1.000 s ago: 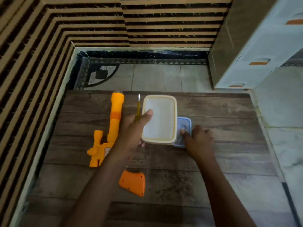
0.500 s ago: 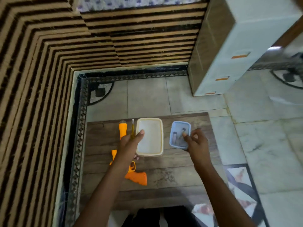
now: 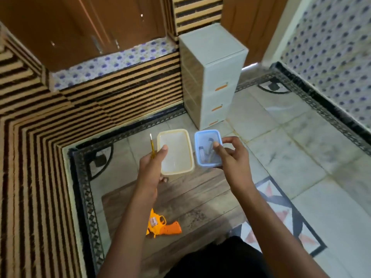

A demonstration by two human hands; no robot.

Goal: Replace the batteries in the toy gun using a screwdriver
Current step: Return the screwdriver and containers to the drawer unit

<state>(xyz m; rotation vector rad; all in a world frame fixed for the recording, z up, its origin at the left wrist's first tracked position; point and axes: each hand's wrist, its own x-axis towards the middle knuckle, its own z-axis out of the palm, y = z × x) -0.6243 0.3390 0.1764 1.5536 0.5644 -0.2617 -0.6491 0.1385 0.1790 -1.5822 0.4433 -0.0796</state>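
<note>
Head view, single frame. The left hand grips two items at once. The first is a cream tub, open side up, with the thumb curled over its near-left rim and the fingers underneath. The second is a yellow-handled screwdriver, clamped against the palm with its metal tip pointing up and away. The right hand pinches a smaller blue tub by its right rim, thumb inside the edge and the other fingers curled round the outside and below. The two tubs sit side by side, just apart, both held off the bench and seen against the tiled floor beyond its far edge. Inside the blue tub lie a pale cylinder and a few darker pieces, too blurred to identify. The orange toy gun lies flat on the wood-grain bench near its left side, well below both hands. Its grip points right, a small label faces up, and its front end is hidden behind the left forearm. A pale drawer unit with orange handles stands on the floor against the striped wall. Dark clothing fills the bottom edge.
</note>
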